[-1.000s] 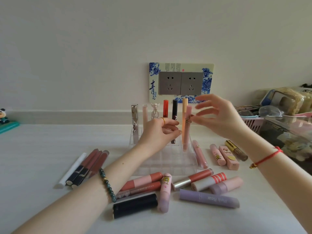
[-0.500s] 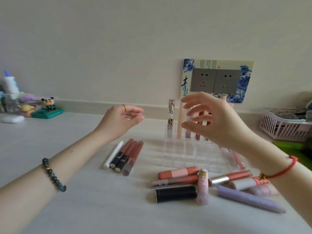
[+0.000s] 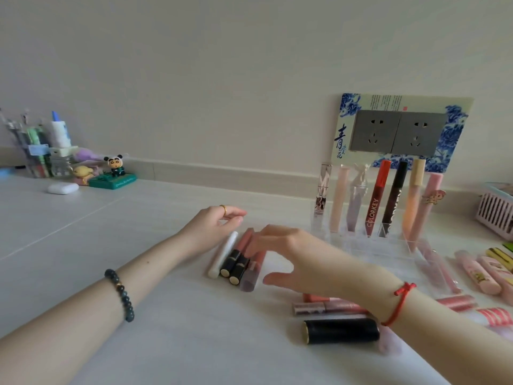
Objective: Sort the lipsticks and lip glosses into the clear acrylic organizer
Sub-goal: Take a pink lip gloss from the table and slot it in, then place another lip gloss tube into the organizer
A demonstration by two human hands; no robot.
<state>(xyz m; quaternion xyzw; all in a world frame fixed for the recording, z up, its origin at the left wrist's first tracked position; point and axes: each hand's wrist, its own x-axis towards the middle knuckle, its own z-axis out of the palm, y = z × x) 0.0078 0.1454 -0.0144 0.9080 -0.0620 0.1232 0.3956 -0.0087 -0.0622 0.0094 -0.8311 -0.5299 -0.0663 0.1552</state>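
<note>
Both your hands empty by loose tubes (image 3: 236, 263)
Right hand (image 3: 299, 258) spreads its fingers across them; left hand (image 3: 212, 226) loosely curled; organizer (image 3: 369, 247) just beside.

Clear glossy plastic organizer (image 3: 373, 243). Shiny black lipstick tube (image 3: 342, 330), gold end. Pale, smooth, matt table (image 3: 111, 245). Pink plastic basket (image 3: 494, 213). 2 grey matt sockets (image 3: 374, 132). Dark glossy beads on bracelet (image 3: 122, 295).

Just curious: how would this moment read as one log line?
right hand open, at loose tubes | left hand open, empty | organizer part filled
</note>
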